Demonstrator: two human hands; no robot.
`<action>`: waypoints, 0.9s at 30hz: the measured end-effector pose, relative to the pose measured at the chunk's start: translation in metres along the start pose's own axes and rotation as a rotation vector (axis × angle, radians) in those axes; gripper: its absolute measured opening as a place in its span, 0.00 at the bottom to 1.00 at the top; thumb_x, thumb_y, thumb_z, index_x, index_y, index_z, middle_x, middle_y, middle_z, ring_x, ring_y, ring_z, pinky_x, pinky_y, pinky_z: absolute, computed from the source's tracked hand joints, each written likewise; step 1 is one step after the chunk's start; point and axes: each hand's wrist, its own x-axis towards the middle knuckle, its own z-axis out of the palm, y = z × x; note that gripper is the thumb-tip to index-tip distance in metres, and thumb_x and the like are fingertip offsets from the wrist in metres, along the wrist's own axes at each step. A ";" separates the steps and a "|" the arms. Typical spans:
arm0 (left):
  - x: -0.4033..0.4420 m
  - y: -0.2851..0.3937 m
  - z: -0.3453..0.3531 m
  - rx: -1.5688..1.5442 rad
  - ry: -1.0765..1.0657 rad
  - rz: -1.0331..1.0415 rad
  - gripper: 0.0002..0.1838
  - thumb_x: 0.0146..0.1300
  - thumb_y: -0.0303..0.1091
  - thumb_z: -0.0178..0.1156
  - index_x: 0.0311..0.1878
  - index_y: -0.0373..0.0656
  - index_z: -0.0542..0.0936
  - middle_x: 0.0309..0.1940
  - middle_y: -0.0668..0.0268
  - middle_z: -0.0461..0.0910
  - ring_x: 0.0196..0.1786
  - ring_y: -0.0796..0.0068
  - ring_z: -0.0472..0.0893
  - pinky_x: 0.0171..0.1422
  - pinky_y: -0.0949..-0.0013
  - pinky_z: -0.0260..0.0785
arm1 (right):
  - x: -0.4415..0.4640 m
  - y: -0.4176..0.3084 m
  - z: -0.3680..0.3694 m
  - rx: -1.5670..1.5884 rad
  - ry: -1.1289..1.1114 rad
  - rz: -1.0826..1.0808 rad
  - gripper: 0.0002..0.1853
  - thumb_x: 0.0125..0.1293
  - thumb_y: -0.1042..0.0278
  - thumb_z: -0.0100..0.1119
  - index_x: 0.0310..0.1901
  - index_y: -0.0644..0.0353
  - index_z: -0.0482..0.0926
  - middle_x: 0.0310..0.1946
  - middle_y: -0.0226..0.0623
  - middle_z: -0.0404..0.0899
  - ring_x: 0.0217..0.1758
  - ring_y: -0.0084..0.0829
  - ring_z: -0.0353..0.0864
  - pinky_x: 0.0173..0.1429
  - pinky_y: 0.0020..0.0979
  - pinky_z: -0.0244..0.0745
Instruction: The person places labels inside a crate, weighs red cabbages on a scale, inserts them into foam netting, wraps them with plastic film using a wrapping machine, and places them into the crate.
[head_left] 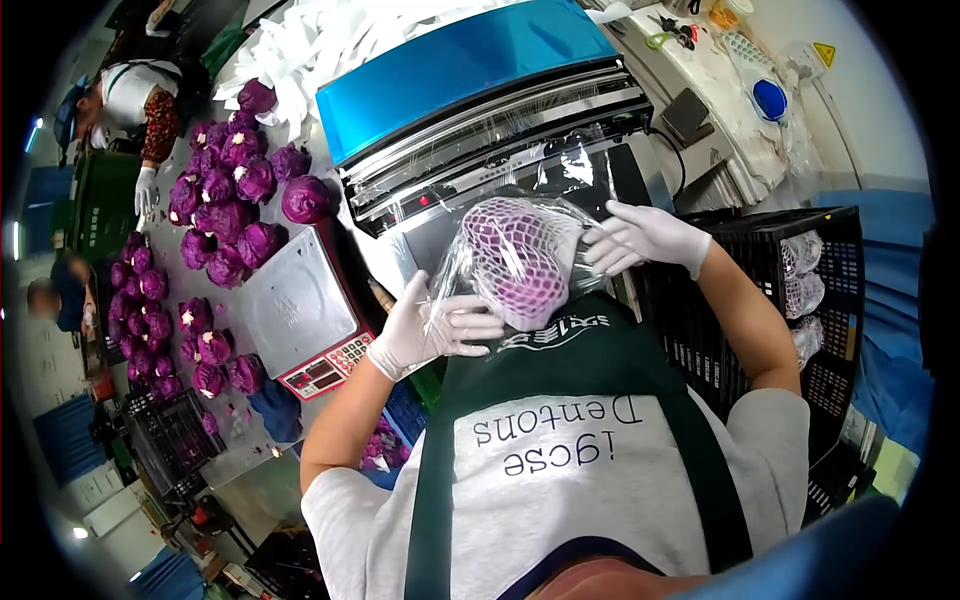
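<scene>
Two purple cabbages [515, 262] in white foam netting lie side by side under loose clear plastic film [590, 215], in front of my body. My left hand [435, 325], in a white glove, is at their left with its fingers stretched out, touching the film. On the other side, my gloved right hand [640, 240] has its fingers spread against the film's edge. Neither hand is closed. Just beyond the cabbages stands the film wrapping machine [470, 75] with a blue cover, the film running toward it.
Left of the machine is a weighing scale [300, 290] with a red keypad. Many bare purple cabbages [225, 200] cover the table further left, where a co-worker [140, 100] stands. A black crate [835, 300] with wrapped cabbages is at my right.
</scene>
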 end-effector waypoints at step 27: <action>0.178 -0.080 -0.044 0.093 0.464 0.327 0.15 0.73 0.37 0.49 0.55 0.39 0.77 0.38 0.65 0.80 0.41 0.75 0.80 0.45 0.73 0.75 | 0.082 0.210 -0.005 0.073 0.634 -0.154 0.09 0.71 0.68 0.50 0.42 0.59 0.80 0.29 0.26 0.76 0.29 0.20 0.73 0.34 0.20 0.67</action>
